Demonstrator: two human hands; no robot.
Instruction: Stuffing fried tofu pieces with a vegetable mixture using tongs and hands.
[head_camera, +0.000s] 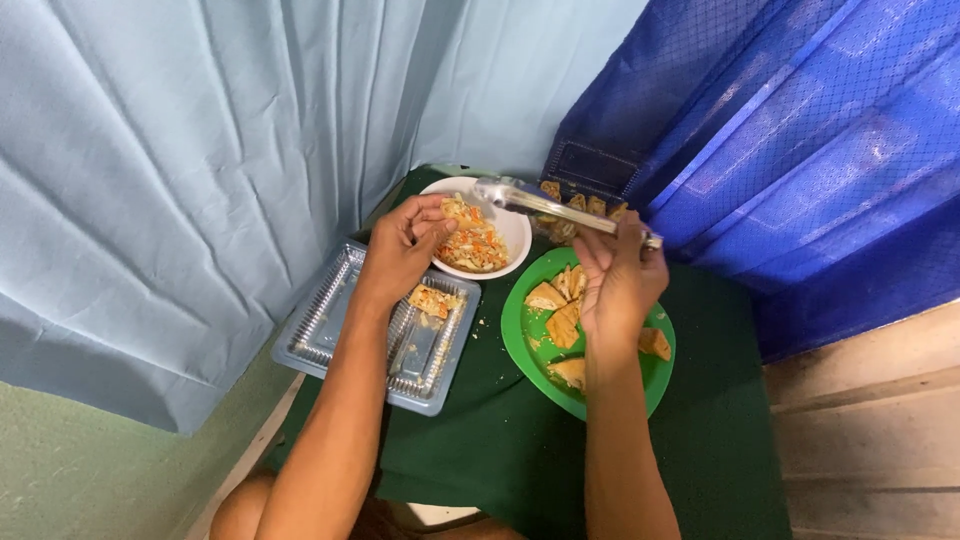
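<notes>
The left hand's fingers (425, 222) were curled shut on a pinch of shredded vegetable filling (458, 208), orange and pale, lifted just over the near rim of the white bowl (516, 232) that held the rest of it. The right hand's fingers (628, 237) gripped a pair of metal tongs (530, 198) near the hinge, the tips reaching out over the bowl, probably so the tool stayed handy while the left hand (402, 255) worked; whether the tongs pinched anything could not be told. Under the right hand (618, 290) lay one green plate (528, 350) with about five golden fried pieces (563, 325), one partly hidden by the wrist. One clear plastic tray (330, 330) sat below the left forearm, and a single filled piece (432, 300) rested in it. A second clear container of fried pieces (570, 210) stood behind the bowl. All of it sat on a dark green surface (720, 440) between a pale blue curtain (180, 180) and a blue tarpaulin (800, 150).
</notes>
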